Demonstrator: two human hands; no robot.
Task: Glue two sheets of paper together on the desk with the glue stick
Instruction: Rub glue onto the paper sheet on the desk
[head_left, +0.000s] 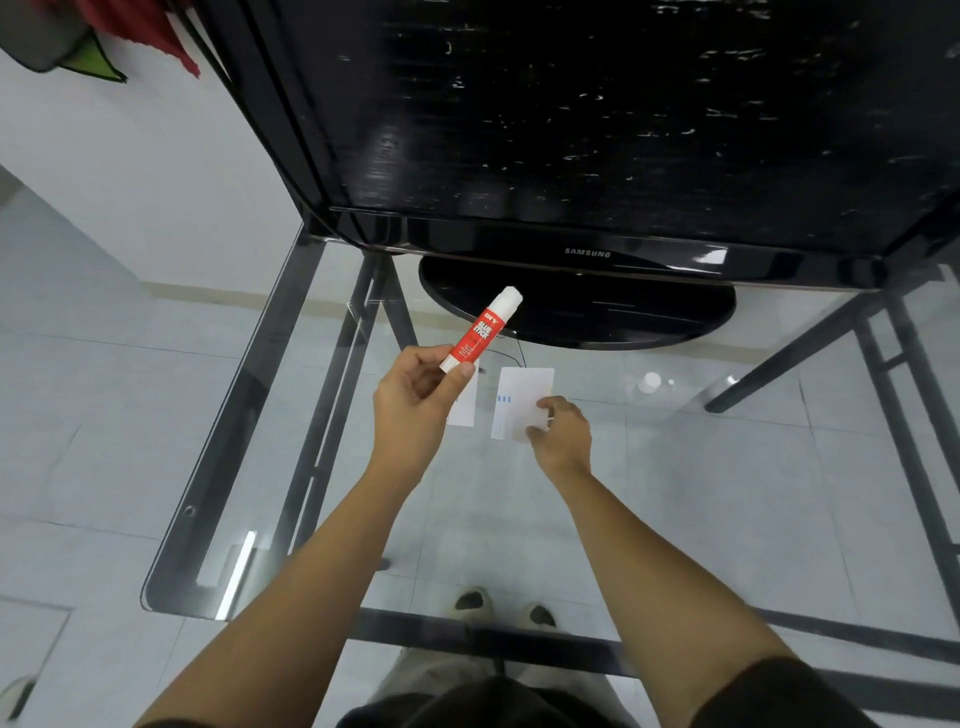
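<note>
My left hand (415, 397) holds a red glue stick (480, 328) by its lower end, raised above the glass desk, with its white cap pointing up and away. Two small white sheets lie on the glass. One sheet (464, 408) is mostly hidden behind my left hand. The other sheet (519, 400), with small blue marks on its left side, lies to the right of it. My right hand (562, 434) rests on that sheet's lower right corner, fingers pinching its edge.
A black monitor (587, 130) on a round stand (576, 306) fills the back of the glass desk (701, 467). A thin cable (514, 351) runs near the papers. The desk's dark metal frame and my feet show through the glass.
</note>
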